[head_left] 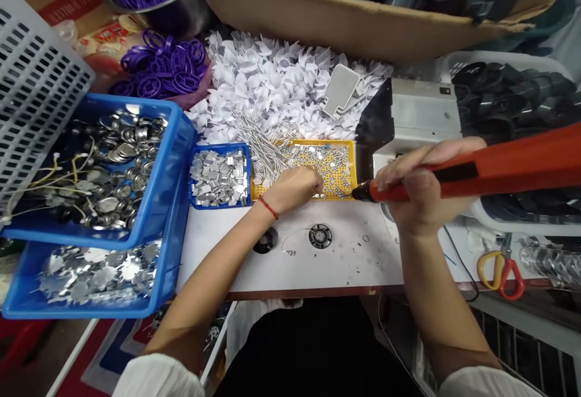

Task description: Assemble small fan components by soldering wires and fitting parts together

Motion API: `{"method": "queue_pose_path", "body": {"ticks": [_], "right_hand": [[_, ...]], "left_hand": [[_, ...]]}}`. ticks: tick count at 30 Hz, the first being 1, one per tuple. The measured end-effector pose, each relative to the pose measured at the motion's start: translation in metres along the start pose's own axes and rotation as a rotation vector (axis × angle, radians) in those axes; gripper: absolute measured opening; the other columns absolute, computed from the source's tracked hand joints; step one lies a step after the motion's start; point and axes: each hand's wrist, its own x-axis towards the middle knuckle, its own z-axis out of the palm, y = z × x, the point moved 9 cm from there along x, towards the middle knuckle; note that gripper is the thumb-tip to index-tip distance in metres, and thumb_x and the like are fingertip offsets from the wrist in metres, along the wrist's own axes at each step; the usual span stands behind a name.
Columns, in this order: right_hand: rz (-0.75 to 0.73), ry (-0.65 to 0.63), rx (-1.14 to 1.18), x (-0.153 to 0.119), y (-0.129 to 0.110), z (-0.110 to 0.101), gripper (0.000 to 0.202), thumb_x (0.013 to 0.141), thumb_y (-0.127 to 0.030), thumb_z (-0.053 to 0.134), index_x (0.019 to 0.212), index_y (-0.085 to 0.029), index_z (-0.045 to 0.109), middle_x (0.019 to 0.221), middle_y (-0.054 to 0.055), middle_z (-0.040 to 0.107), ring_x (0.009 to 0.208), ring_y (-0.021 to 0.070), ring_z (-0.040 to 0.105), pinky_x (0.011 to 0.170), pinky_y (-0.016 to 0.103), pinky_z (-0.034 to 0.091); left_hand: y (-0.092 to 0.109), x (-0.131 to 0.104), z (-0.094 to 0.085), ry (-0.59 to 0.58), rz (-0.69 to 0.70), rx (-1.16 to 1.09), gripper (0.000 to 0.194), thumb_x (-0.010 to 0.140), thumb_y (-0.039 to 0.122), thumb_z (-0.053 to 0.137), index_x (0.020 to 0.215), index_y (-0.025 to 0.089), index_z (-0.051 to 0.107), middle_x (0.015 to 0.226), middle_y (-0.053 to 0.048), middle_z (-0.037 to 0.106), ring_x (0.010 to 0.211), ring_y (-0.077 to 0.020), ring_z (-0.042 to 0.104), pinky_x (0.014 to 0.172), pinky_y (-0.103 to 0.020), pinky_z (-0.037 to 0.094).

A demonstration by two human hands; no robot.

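My right hand [420,191] is wrapped around a red electric screwdriver [494,167], whose dark tip points left at the edge of a yellow tray [340,196]. That tray holds many small silvery screws [333,170]. Over its front edge is my left hand [295,188], fingers curled closed; whatever they hold is hidden. A bundle of thin white wires [261,146] lies across the tray's left part. On the white bench before me sit two round black parts: one [320,236] in full view, the other [265,241] partly covered by my left wrist. A short wire [289,252] lies between them.
A small blue tray [220,206] of metal pieces adjoins the yellow one. Larger blue bins [175,137] of metal parts stand left. Behind are white plastic pieces [267,76] and purple rings [167,67]. Scissors [502,270] lie right, near a grey-white device [424,106].
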Motion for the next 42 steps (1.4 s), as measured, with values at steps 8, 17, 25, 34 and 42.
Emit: {"method": "queue_pose_path", "body": {"ticks": [8, 17, 25, 34, 42], "right_hand": [[-0.043, 0.063, 0.007, -0.003, -0.020, -0.036, 0.017, 0.080, -0.029, 0.071, 0.092, -0.022, 0.061, 0.060, -0.005, 0.060, 0.041, 0.0109, 0.052, 0.034, 0.027, 0.048], [0.020, 0.027, 0.059, -0.012, -0.024, -0.039, 0.025, 0.076, -0.027, 0.073, 0.098, -0.021, 0.064, 0.064, -0.004, 0.062, 0.047, 0.0146, 0.057, 0.037, 0.030, 0.051], [0.006, 0.043, 0.051, -0.012, -0.027, -0.047, 0.023, 0.074, -0.023, 0.071, 0.095, -0.020, 0.064, 0.061, -0.004, 0.063, 0.041, 0.0139, 0.054, 0.034, 0.029, 0.049], [0.013, 0.058, 0.018, -0.010, -0.028, -0.050, 0.022, 0.073, -0.026, 0.074, 0.092, -0.021, 0.063, 0.059, -0.004, 0.060, 0.039, 0.0149, 0.053, 0.032, 0.030, 0.047], [0.059, 0.100, -0.017, -0.014, -0.027, -0.054, 0.022, 0.073, -0.030, 0.075, 0.091, -0.024, 0.065, 0.060, -0.005, 0.061, 0.041, 0.0147, 0.051, 0.033, 0.031, 0.045]], "left_hand": [[-0.003, 0.008, 0.018, -0.094, 0.096, 0.131, 0.027, 0.074, 0.001, 0.051, 0.079, 0.018, 0.072, 0.086, -0.005, 0.066, 0.073, -0.0144, 0.059, 0.053, -0.028, 0.028], [0.016, 0.004, 0.020, -0.137, 0.376, 0.337, 0.029, 0.085, 0.004, 0.044, 0.072, 0.017, 0.066, 0.077, -0.004, 0.063, 0.065, -0.0120, 0.056, 0.052, -0.030, 0.030], [0.015, 0.008, 0.020, -0.188, 0.326, 0.301, 0.028, 0.085, 0.004, 0.044, 0.071, 0.017, 0.066, 0.077, -0.006, 0.066, 0.064, -0.0137, 0.057, 0.054, -0.030, 0.033], [0.018, 0.011, 0.019, -0.208, 0.317, 0.295, 0.028, 0.085, 0.005, 0.045, 0.071, 0.016, 0.066, 0.077, -0.007, 0.068, 0.062, -0.0142, 0.056, 0.056, -0.030, 0.033], [0.011, 0.008, 0.015, -0.203, 0.406, 0.036, 0.023, 0.086, 0.012, 0.047, 0.080, 0.021, 0.068, 0.084, -0.003, 0.071, 0.070, -0.0138, 0.059, 0.058, -0.029, 0.032]]}}
